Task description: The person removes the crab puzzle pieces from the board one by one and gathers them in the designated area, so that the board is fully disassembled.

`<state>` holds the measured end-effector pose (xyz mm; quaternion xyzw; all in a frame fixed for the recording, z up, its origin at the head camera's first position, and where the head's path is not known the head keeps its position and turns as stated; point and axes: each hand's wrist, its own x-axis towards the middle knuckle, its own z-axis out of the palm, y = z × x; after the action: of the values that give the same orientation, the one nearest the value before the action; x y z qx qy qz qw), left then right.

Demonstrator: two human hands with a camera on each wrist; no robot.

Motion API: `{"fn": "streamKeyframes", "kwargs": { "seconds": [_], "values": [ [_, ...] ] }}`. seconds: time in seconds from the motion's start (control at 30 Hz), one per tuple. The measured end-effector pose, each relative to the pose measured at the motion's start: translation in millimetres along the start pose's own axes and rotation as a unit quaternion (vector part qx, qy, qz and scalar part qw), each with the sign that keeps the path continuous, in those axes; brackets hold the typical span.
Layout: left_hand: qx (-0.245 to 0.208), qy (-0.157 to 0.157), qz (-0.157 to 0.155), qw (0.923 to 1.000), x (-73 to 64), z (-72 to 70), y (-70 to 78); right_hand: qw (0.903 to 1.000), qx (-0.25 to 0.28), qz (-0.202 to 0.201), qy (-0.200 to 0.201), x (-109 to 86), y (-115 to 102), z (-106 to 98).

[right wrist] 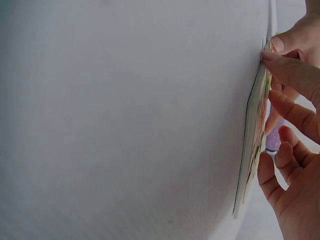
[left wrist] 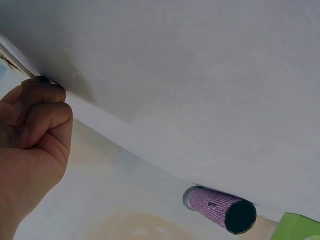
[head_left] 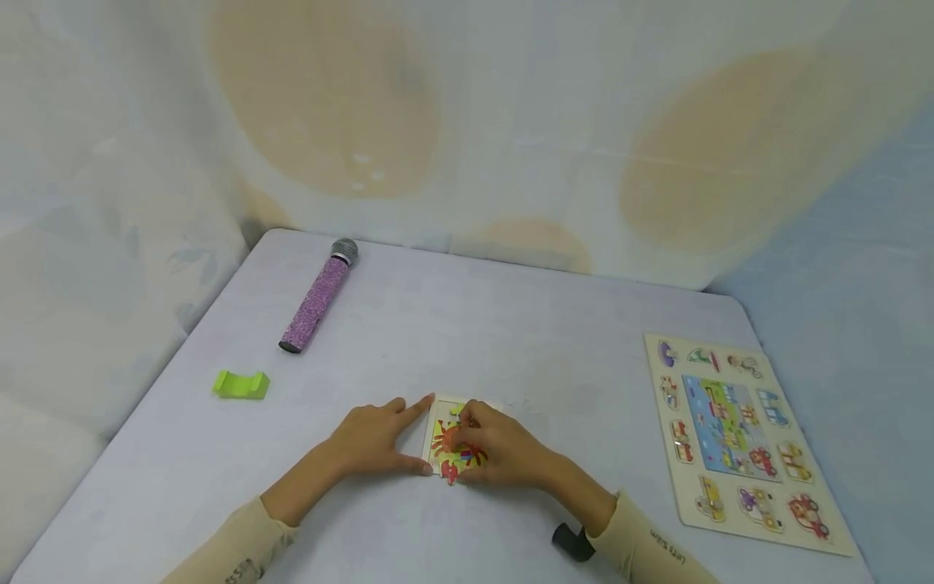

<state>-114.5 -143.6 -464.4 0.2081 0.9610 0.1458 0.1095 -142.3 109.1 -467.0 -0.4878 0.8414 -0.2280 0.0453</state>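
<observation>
A small puzzle board [head_left: 435,419] with a pale frame and a red crab picture [head_left: 445,442] lies flat between both hands. One red puzzle piece [head_left: 450,472] juts past its near edge. My left hand [head_left: 368,442] spreads its straight index finger and thumb against the board's left corners; its other fingers are folded, as the left wrist view shows. Over the board's right part, my right hand [head_left: 507,450] touches the surface with bent fingertips, its thumb at the near edge. In the right wrist view these fingers [right wrist: 295,112] stand apart, and no piece shows between them. The hand covers part of the picture.
A purple glitter microphone [head_left: 319,300] lies at the back left, near a bright green holder [head_left: 242,385]. On the right rests a larger peg puzzle board [head_left: 671,454] with vehicle pictures. A black cylindrical object [head_left: 572,542] sits beside the right sleeve. Patterned cloth hangs around the table.
</observation>
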Motion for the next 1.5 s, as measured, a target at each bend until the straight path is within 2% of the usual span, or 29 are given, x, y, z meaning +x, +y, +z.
{"fn": "streamKeyframes", "kwargs": {
  "seconds": [0.2,0.4,0.6,0.87,1.07,1.5],
  "values": [
    [0.002,-0.002,-0.002,1.0,2.6,0.0,0.9,1.0,0.006,0.001,0.007,-2.5,1.0,-0.9],
    [0.001,0.006,-0.003,1.0,1.2,0.8,1.6,0.9982,0.017,0.054,0.021,-5.2,13.5,-14.0],
    [0.003,0.009,-0.01,0.9999,1.4,3.1,0.6,0.9897,0.006,0.133,0.053,-7.4,41.1,-34.3],
    [0.007,0.019,-0.007,0.9998,1.0,6.1,0.6,0.9798,-0.004,0.181,0.085,-8.0,88.8,-54.8],
    [0.004,0.023,-0.006,0.9997,-1.1,8.4,-0.9,0.9736,0.013,0.214,0.078,2.9,111.9,-67.6],
    [0.002,0.022,-0.01,0.9997,-0.9,8.1,0.5,0.9604,0.051,0.268,0.058,19.4,137.6,-68.2]
  ]
}}
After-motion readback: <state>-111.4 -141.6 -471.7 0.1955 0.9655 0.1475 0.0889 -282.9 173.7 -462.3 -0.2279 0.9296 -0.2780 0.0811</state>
